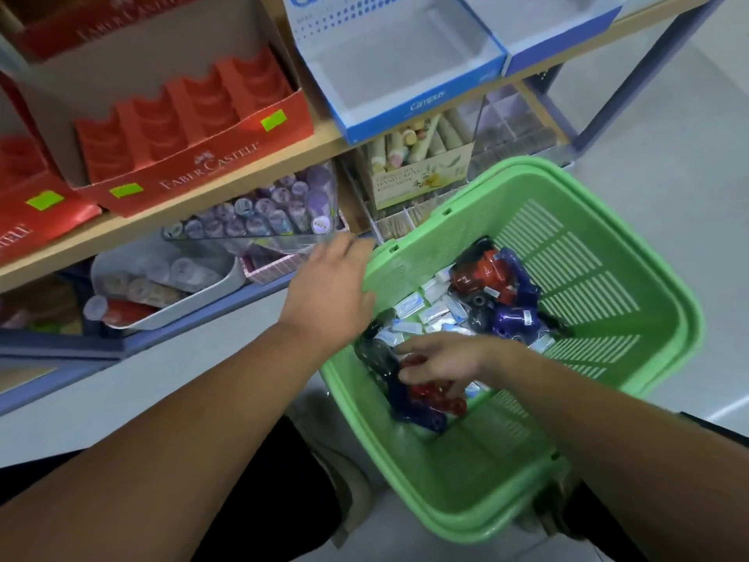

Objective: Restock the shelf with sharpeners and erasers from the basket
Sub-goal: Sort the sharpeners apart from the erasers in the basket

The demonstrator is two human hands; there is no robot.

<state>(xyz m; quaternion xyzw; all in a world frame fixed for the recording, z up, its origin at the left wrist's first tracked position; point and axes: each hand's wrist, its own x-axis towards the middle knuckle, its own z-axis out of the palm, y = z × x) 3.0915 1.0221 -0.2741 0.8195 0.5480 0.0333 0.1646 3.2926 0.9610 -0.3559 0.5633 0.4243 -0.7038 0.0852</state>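
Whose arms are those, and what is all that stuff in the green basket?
Those arms belong to a person who wears a camera on their head. This one picture shows what they see when they look down at their own hands, and there is no robot here. The left hand holds the rim of the green basket, which is beside a shop shelf. Inside the basket lie red and blue sharpeners and small white wrapped erasers. The right hand reaches in, and its fingers curl on a red sharpener. Up on the shelf stand a red Faber-Castell box and an empty blue Campus box, which is perhaps waiting to be filled.
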